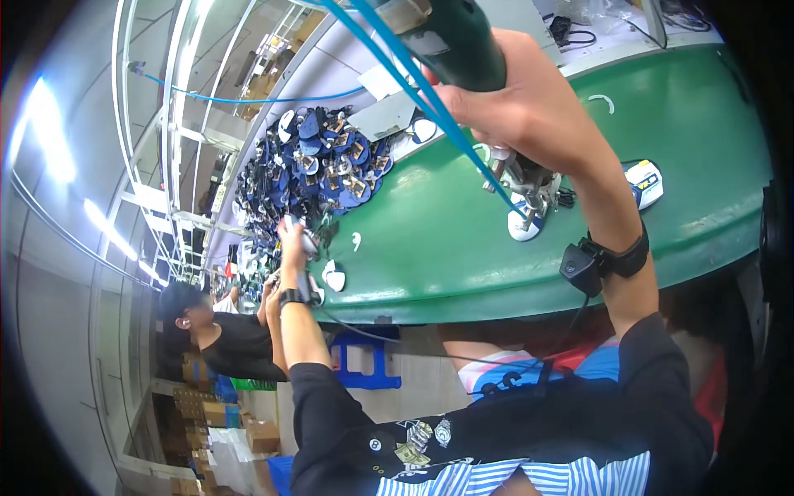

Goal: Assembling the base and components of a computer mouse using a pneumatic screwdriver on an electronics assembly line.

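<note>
The green table [438, 240] carries a heap of blue parts [318, 161], white-and-blue casings [524, 231] and a curved white strip [609, 102].

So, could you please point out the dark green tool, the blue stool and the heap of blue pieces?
Dark green tool [460, 50]: head view, on its rounded body.
Blue stool [364, 338]: head view, on its upper part.
Heap of blue pieces [318, 165]: head view, near its middle.

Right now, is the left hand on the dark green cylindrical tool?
No: the right hand wraps the dark green cylindrical tool, while the left hand is apart from it, near the heap of navy-and-white pieces.
</note>
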The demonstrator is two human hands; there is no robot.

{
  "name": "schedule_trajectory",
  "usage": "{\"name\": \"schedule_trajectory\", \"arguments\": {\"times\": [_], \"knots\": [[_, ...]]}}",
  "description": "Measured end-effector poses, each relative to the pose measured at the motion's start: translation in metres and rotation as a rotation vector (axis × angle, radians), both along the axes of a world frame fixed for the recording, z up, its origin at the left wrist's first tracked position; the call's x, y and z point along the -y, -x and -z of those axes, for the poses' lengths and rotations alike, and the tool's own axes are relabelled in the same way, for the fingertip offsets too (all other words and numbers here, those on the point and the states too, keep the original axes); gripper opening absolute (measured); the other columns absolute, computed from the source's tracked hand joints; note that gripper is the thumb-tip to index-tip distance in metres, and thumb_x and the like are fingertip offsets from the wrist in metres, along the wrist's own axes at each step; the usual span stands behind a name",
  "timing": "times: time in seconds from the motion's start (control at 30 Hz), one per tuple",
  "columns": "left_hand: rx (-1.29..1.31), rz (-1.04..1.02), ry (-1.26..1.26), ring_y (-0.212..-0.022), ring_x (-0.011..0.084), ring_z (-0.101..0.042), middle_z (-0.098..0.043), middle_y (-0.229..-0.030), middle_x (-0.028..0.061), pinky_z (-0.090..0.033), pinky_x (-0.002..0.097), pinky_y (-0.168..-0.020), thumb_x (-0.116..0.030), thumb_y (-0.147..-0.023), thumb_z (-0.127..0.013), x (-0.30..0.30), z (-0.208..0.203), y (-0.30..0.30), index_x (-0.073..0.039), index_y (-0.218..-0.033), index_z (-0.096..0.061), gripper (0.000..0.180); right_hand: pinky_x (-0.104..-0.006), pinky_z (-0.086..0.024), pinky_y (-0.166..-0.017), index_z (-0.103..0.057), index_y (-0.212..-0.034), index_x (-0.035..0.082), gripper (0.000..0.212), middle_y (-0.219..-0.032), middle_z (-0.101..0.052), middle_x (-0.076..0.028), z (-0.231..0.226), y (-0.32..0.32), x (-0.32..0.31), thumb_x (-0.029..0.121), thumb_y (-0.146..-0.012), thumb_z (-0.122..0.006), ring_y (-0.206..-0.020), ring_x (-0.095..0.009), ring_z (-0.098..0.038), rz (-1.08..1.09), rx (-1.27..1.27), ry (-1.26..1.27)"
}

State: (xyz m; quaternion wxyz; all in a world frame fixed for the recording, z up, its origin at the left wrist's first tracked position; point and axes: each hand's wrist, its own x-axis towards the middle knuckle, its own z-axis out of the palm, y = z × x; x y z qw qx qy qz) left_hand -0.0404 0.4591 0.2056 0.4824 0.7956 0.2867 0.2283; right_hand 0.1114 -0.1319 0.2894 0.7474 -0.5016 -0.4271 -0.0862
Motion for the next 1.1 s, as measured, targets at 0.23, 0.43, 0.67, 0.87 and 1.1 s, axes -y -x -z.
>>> {"name": "schedule_trajectory", "arguments": {"times": [0.23,0.43,0.67,0.87,1.1], "knots": [[0.578,0.272,0.582,-0.104,0.036,-0.06,-0.059,-0.117,0.0232,-0.056,0.0461,-0.09,-0.045,-0.098,-0.058,0.136,-0.066,0.017,0.002,-0.13,-0.05,0.058,-0.0274,-0.044,-0.059,-0.066,-0.091,0.0,0.022,-0.065,-0.058,-0.003,-0.003,-0.003,-0.001,0.02,-0.086,-0.073,-0.059,-0.011,-0.054,0.036,0.043,0.037],[0.662,0.524,1.449,-0.112,0.0365,-0.052,-0.049,-0.124,0.0217,-0.052,0.0492,-0.095,-0.048,-0.094,-0.063,0.327,0.062,0.054,-0.023,-0.146,-0.042,0.061,-0.0252,-0.042,-0.053,-0.062,-0.093,-0.001,0.021,-0.068,-0.057,-0.002,-0.027,0.038,-0.005,0.018,-0.089,-0.07,-0.057,-0.008,-0.052,-0.055,-0.231,0.145],[0.654,0.269,1.78,-0.106,0.0332,-0.053,-0.05,-0.122,0.019,-0.053,0.0423,-0.086,-0.045,-0.093,-0.061,0.446,0.126,0.079,-0.028,-0.143,-0.046,0.054,-0.0224,-0.032,-0.042,-0.059,-0.098,0.001,0.021,-0.062,-0.051,0.001,-0.029,0.088,-0.027,0.008,-0.084,-0.073,-0.046,-0.006,-0.045,-0.104,-0.583,0.116],[0.638,0.404,1.698,-0.103,0.0311,-0.056,-0.054,-0.121,0.0185,-0.051,0.0411,-0.086,-0.046,-0.097,-0.053,0.447,0.132,0.073,-0.024,-0.144,-0.045,0.053,-0.0229,-0.037,-0.041,-0.056,-0.099,0.001,0.026,-0.062,-0.045,0.005,-0.04,0.098,-0.049,0.027,-0.098,-0.061,-0.046,-0.006,-0.043,-0.203,-0.316,0.188],[0.615,0.613,1.741,-0.102,0.0323,-0.056,-0.056,-0.121,0.0197,-0.052,0.0417,-0.085,-0.055,-0.099,-0.045,0.434,0.119,0.028,-0.006,-0.134,-0.05,0.06,-0.0234,-0.041,-0.041,-0.056,-0.101,0.0,0.035,-0.061,-0.045,0.006,-0.039,0.072,-0.08,0.036,-0.103,-0.053,-0.045,-0.006,-0.044,-0.219,0.092,-0.068]]}}
